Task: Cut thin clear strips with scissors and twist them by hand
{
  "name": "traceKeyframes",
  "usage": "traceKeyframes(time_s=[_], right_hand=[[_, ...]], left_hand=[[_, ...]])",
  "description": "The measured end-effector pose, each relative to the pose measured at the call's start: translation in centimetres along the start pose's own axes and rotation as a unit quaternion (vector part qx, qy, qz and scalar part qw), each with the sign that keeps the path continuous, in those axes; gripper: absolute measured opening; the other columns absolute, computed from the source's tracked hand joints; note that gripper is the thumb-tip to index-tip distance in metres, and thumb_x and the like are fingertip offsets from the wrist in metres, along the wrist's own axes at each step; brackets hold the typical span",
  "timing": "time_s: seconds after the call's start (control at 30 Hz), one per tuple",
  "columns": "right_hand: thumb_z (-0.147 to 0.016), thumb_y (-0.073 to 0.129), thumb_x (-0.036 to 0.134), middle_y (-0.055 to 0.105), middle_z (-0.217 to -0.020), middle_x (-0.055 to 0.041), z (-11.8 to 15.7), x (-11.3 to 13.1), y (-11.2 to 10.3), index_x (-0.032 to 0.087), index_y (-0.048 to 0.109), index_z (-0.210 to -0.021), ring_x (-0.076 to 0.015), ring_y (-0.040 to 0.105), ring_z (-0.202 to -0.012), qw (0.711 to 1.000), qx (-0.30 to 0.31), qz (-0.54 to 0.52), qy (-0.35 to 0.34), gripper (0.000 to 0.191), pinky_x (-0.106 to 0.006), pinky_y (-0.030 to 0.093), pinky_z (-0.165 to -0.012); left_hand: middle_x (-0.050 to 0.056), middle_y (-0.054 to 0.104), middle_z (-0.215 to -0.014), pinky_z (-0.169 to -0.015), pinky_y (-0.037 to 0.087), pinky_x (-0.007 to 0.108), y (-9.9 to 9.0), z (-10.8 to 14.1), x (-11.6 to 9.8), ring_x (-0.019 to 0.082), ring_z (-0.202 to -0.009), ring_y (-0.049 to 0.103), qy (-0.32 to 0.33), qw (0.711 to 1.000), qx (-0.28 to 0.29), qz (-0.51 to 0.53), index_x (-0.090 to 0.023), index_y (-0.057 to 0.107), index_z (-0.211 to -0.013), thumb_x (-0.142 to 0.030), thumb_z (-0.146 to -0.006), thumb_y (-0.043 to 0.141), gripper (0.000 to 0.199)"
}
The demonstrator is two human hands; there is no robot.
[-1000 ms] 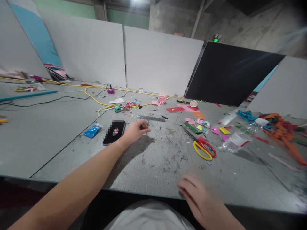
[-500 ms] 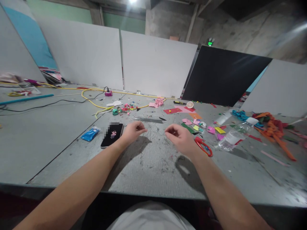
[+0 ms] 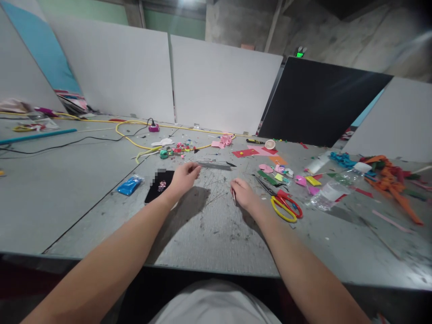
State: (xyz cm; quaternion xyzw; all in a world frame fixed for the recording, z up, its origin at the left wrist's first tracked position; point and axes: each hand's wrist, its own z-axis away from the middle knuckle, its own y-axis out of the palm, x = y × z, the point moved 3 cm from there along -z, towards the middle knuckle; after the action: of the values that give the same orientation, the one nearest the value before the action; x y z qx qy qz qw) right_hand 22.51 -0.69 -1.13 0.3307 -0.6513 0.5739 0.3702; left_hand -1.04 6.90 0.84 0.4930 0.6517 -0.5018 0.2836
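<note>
The right hand (image 3: pixel 243 192) pinches a thin rod (image 3: pixel 234 198) over the table (image 3: pixel 209 245), its long axis pointing toward the near edge. The left hand (image 3: pixel 185 177) curls almost closed; I can't tell whether it grips anything.

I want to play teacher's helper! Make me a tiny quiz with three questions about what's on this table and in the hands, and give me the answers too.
1. Fill in the colour: the packet lying beside the phone is ____.
2. True or false: the scissors have two yellow handles.
3. Pick one. What does the right hand hold?
A. a bottle
B. something thin
C. the scissors

Key:
1. blue
2. False: one handle is yellow, the other is red.
3. B. It pokes out below the fingers, but it is too small to say just what it is.
</note>
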Motion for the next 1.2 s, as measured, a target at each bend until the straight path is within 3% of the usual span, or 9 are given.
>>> traceKeyframes(time_s=[0.13, 0.27, 0.37, 0.63, 0.77, 0.87, 0.93, 1.03, 1.2], right_hand=[[-0.096, 0.050, 0.025, 0.062, -0.072, -0.0032, 0.7, 0.7, 0.3, 0.021, 0.057, -0.070, -0.0183, 0.054, -0.074, 0.990, -0.012, 0.139, -0.015, 0.027, -0.029, 0.034, -0.067], [-0.103, 0.044, 0.024, 0.070, -0.084, -0.0070, 1.4, 1.1, 1.5, 0.019, 0.062, -0.085, -0.0193, 0.060, -0.080, 0.986, 0.005, 0.167, 0.026, 0.026, -0.029, 0.036, -0.072], [-0.106, 0.039, 0.026, 0.073, -0.093, -0.0078, 2.1, 1.1, 2.2, 0.019, 0.062, -0.093, -0.0192, 0.064, -0.088, 0.990, 0.033, 0.136, 0.022, 0.028, -0.028, 0.039, -0.076], [-0.109, 0.038, 0.029, 0.072, -0.106, -0.0136, 1.5, 1.3, 4.6, 0.018, 0.065, -0.106, -0.0236, 0.063, -0.102, 0.965, 0.042, 0.252, -0.061, 0.029, -0.031, 0.040, -0.081], [-0.108, 0.042, 0.033, 0.074, -0.107, -0.0126, -1.2, 0.5, 5.7, 0.020, 0.065, -0.102, -0.0237, 0.066, -0.101, 0.974, 0.043, 0.217, -0.057, 0.027, -0.032, 0.042, -0.084], [-0.107, 0.044, 0.032, 0.076, -0.103, -0.0074, -3.8, -0.5, 5.2, 0.024, 0.063, -0.098, -0.0204, 0.068, -0.095, 0.992, -0.001, 0.121, -0.038, 0.023, -0.030, 0.045, -0.082], [-0.107, 0.043, 0.030, 0.077, -0.103, -0.0063, -5.4, -1.0, 4.3, 0.025, 0.061, -0.097, -0.0194, 0.069, -0.093, 0.996, -0.038, 0.082, -0.019, 0.021, -0.029, 0.045, -0.081], [-0.106, 0.043, 0.024, 0.078, -0.107, -0.0076, -6.9, -1.3, 3.4, 0.024, 0.057, -0.094, -0.0201, 0.070, -0.098, 0.995, -0.040, 0.094, -0.020, 0.019, -0.029, 0.044, -0.083], [-0.105, 0.045, 0.024, 0.078, -0.110, -0.0117, -7.1, -1.1, 3.8, 0.023, 0.057, -0.095, -0.0242, 0.070, -0.103, 0.977, -0.016, 0.194, -0.082, 0.016, -0.031, 0.042, -0.083]], left_hand=[[0.002, 0.066, -0.066, -0.067, 0.054, 0.032, -0.4, -0.6, 0.7, 0.021, -0.065, 0.066, -0.066, 0.995, 0.034, -0.069, -0.020, 0.071, -0.093, -0.032, -0.089, 0.057, 0.019], [0.009, 0.072, -0.071, -0.071, 0.051, 0.033, 0.7, 0.2, 0.6, 0.027, -0.076, 0.070, 0.009, 0.955, 0.114, -0.273, -0.021, 0.066, -0.066, -0.025, -0.081, 0.059, 0.017], [0.012, 0.071, -0.068, -0.071, 0.049, 0.035, 1.7, 1.3, 0.8, 0.029, -0.073, 0.070, 0.028, 0.927, 0.141, -0.346, -0.021, 0.065, -0.062, -0.029, -0.082, 0.060, 0.023], [0.011, 0.078, -0.080, -0.074, 0.049, 0.032, 2.9, 2.0, 0.3, 0.027, -0.078, 0.071, 0.074, 0.927, 0.227, -0.290, -0.022, 0.078, -0.076, -0.026, -0.084, 0.059, 0.021], [0.011, 0.081, -0.096, -0.082, 0.051, 0.031, 2.9, 2.0, -0.7, 0.026, -0.088, 0.073, 0.049, 0.901, 0.278, -0.330, -0.020, 0.082, -0.103, -0.032, -0.093, 0.053, 0.033], [0.016, 0.080, -0.113, -0.088, 0.051, 0.032, 2.0, 1.8, -1.1, 0.029, -0.101, 0.074, -0.007, 0.897, 0.258, -0.360, -0.014, 0.077, -0.122, -0.040, -0.095, 0.057, 0.043], [0.019, 0.078, -0.119, -0.089, 0.052, 0.033, 1.4, 1.8, -1.3, 0.032, -0.106, 0.073, -0.026, 0.892, 0.259, -0.369, -0.010, 0.070, -0.136, -0.050, -0.088, 0.070, 0.063], [0.015, 0.079, -0.116, -0.084, 0.053, 0.033, 0.9, 2.0, -1.3, 0.032, -0.102, 0.074, -0.033, 0.879, 0.319, -0.352, -0.014, 0.061, -0.147, -0.053, -0.067, 0.090, 0.094], [0.010, 0.080, -0.108, -0.078, 0.051, 0.031, 1.1, 2.0, -0.7, 0.030, -0.094, 0.074, -0.027, 0.868, 0.370, -0.330, -0.020, 0.065, -0.142, -0.044, -0.063, 0.093, 0.088]])
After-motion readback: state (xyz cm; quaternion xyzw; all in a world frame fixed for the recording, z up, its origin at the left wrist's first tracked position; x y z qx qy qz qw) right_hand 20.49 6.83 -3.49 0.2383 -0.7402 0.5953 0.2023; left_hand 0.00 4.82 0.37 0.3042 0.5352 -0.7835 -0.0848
